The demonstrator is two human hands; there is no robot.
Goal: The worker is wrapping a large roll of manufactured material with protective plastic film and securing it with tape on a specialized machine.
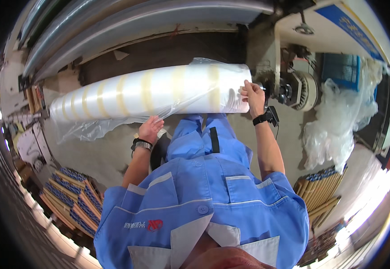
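Note:
A long white roll of plastic film [161, 89] with yellowish bands lies crosswise in front of me. Thin clear plastic wrap [92, 127] is draped loosely over it and hangs down along its near side. My right hand [254, 97] is at the roll's right end, its fingers bent and closed on the plastic at the edge. Just below the roll's near side is my left hand [150, 130], with fingers stretched toward the hanging wrap and nothing plainly gripped. Whether its fingertips touch the wrap is hard to tell.
Right of the roll is a machine hub [303, 91]. Crumpled clear plastic [331, 125] lies beside a blue crate [340, 69]. Long metal rollers [150, 27] run across the far side. Stacked tubes stand at lower left [71, 201] and lower right [322, 193].

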